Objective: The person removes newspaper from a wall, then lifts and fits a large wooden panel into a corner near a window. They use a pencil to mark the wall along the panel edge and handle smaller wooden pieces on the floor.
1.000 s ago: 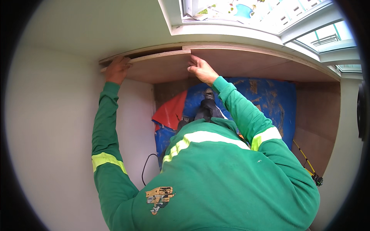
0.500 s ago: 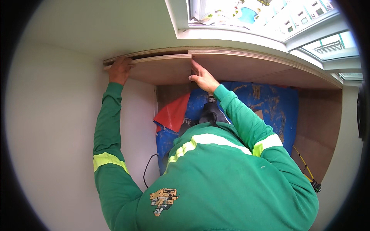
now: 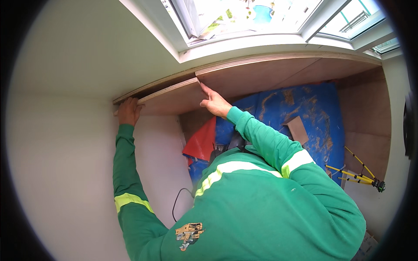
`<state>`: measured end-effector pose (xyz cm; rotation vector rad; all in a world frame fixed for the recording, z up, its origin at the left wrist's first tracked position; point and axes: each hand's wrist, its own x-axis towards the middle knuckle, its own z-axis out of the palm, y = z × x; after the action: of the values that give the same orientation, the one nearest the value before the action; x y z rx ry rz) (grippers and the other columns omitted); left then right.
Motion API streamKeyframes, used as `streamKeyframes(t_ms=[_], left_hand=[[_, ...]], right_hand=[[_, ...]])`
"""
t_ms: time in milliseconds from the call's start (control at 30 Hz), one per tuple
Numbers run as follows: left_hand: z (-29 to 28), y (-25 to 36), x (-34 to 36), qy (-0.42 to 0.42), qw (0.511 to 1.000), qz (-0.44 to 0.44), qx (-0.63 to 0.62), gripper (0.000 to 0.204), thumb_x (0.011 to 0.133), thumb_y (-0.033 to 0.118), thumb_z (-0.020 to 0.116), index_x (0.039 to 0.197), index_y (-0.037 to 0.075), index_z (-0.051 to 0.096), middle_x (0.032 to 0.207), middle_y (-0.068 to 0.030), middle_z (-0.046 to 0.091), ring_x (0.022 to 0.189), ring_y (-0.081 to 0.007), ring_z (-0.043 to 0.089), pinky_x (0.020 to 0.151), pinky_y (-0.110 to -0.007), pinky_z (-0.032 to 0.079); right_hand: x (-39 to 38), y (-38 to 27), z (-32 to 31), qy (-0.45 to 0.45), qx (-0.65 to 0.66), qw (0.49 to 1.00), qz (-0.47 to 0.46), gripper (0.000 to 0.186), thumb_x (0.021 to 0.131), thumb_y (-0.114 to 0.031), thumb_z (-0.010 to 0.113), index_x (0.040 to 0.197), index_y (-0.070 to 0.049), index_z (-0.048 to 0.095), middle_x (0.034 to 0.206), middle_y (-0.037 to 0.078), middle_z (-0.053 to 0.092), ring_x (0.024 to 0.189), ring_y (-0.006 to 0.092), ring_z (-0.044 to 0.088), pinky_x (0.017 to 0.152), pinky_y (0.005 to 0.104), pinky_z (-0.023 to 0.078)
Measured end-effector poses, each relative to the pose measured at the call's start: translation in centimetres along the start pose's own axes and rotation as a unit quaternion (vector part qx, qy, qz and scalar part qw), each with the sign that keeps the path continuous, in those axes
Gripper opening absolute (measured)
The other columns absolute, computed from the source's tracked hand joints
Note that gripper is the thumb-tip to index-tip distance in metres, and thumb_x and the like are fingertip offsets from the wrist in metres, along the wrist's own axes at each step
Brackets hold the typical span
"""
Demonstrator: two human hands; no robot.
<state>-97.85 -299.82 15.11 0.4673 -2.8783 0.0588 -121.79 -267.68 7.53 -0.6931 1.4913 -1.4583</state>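
Observation:
A plywood panel point(image 3: 170, 96) stands along the wall under the window, its layered top edge showing. My left hand point(image 3: 129, 111) is closed over the panel's left end, with the fingers hooked over the top edge. At the other end, my right hand point(image 3: 216, 104) has its fingers stretched out and the thumb apart, its fingertips touching the panel's right end. A longer plywood panel point(image 3: 270, 74) continues to the right from there. Behind the short panel a dark gap point(image 3: 163, 87) shows, with a thin wooden strip point(image 3: 143, 89) against the wall.
A dusty blue sheet point(image 3: 270, 104) covers the floor, with a red piece point(image 3: 202, 141) and a wood offcut point(image 3: 298, 130) on it. At the right stands a yellow tripod point(image 3: 363, 176). A black cable point(image 3: 175, 202) hangs by the left white wall point(image 3: 61, 165). Above is a window frame point(image 3: 244, 42).
The gap behind the short panel looks wider, and its right end sits farther from the wall. Both hands stay at its ends. The whole view has turned and shifted.

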Motion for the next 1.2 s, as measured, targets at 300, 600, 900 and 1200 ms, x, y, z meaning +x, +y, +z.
streamKeyframes(t_ms=[300,600,900,1200], left_hand=[[1.1,0.1,0.5,0.038,0.999,-0.013,0.024,0.03,0.084,0.029,0.08,0.104,0.008,0.071,0.097,-0.0112,0.068,0.088,-0.0361,0.066,0.078,-0.048,0.052],[1.2,-0.4,0.7,0.015,0.999,-0.02,0.033,0.03,0.084,0.03,0.081,0.105,0.009,0.071,0.097,-0.0095,0.067,0.088,-0.035,0.066,0.078,-0.048,0.053],[2.8,2.3,0.2,0.105,0.983,-0.151,-0.011,0.04,0.084,0.022,0.083,0.118,0.007,0.068,0.117,-0.0157,0.064,0.111,-0.0385,0.062,0.093,-0.049,0.052],[3.9,3.7,-0.6,0.143,0.96,-0.234,-0.046,0.063,0.088,0.023,0.083,0.144,0.011,0.056,0.147,-0.0206,0.047,0.137,-0.0422,0.044,0.113,-0.054,0.042]], right_hand=[[1.6,0.1,-1.3,-0.029,-0.078,0.996,0.021,0.092,0.086,-0.007,0.06,0.164,0.011,0.014,0.167,0.032,0.032,0.158,0.0372,0.03,0.127,0.0351,0.026],[1.5,-2.3,-2.9,-0.105,-0.058,0.989,0.082,0.095,0.084,0.001,0.055,0.167,0.005,0.009,0.175,0.024,0.017,0.16,0.033,0.027,0.125,0.0388,0.032],[5.1,3.7,-4.4,-0.109,-0.226,0.962,0.108,0.084,0.087,-0.02,0.062,0.16,0.011,0.032,0.163,0.032,0.038,0.154,0.0392,0.037,0.126,0.038,0.031],[5.2,3.7,-4.2,-0.087,-0.159,0.978,0.104,0.081,0.088,-0.018,0.063,0.159,0.01,0.034,0.161,0.03,0.043,0.152,0.0379,0.04,0.125,0.0389,0.032]])
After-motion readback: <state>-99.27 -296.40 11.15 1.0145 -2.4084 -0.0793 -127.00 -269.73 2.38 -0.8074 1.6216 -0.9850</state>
